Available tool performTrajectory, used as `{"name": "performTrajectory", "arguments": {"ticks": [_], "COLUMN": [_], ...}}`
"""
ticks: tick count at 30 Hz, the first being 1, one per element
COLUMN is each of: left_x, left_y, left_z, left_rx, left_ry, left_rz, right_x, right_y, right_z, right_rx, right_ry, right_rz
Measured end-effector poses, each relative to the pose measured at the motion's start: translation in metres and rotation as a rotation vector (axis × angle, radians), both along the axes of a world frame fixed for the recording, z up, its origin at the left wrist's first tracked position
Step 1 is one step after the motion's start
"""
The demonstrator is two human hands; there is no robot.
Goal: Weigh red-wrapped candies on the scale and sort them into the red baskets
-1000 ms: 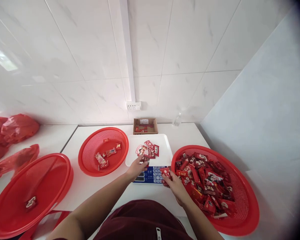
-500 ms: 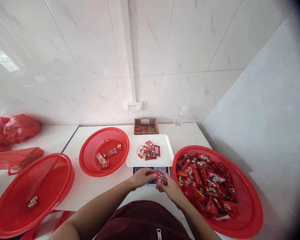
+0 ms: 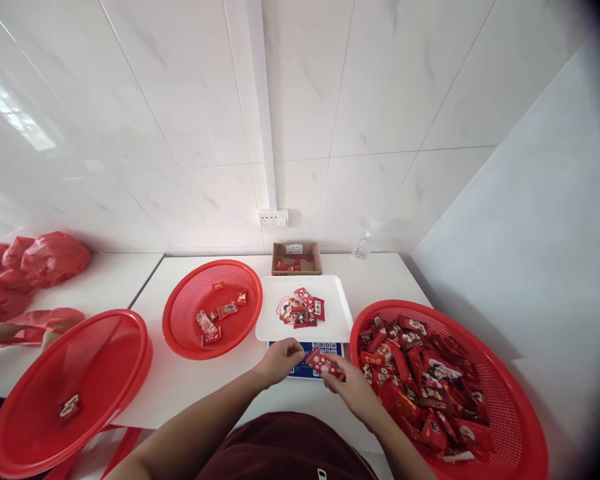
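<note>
In front of the scale, my right hand [image 3: 351, 390] grips a small red snack packet with white dots [image 3: 322, 363]. My left hand [image 3: 279, 363] is closed, its fingertips just left of the packet; whether anything small is pinched in them is hidden. Both hands are over the near edge of a scale with a blue keypad [image 3: 303, 373]. On the scale lies a white tray [image 3: 270, 327] with several red packets [image 3: 311, 310] on it, beside a printed cartoon figure.
A red basket [image 3: 517, 400] heaped with red packets stands right. Left are a red basket [image 3: 177, 300] with several packets and a tilted red basin [image 3: 35, 393] holding one. Behind are a cardboard box [image 3: 310, 270] and clear bottle [image 3: 363, 247]. Another person's arm [image 3: 0, 333] reaches among red bags [image 3: 55, 260].
My left hand's fingers have drawn back to the left from the dotted packet, which stays in my right hand. Another person's arm has appeared at the far left. The view has shifted slightly.
</note>
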State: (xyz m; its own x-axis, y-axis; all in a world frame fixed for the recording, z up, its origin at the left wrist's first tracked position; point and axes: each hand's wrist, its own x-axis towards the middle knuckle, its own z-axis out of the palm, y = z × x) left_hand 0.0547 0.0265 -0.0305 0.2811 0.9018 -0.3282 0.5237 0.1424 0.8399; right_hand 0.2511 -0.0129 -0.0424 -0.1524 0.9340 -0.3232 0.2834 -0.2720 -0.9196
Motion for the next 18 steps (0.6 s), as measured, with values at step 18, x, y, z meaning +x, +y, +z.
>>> {"name": "performTrajectory", "arguments": {"ticks": [18], "left_x": [-0.172], "left_y": [-0.001], "left_z": [-0.024], "left_rx": [0.103], "left_ry": [0.990], "left_rz": [0.620], "right_x": [0.037], "right_y": [-0.037], "right_z": [-0.076], "right_rx": [0.369], "right_ry": [-1.002], "right_rz": [-0.120]}}
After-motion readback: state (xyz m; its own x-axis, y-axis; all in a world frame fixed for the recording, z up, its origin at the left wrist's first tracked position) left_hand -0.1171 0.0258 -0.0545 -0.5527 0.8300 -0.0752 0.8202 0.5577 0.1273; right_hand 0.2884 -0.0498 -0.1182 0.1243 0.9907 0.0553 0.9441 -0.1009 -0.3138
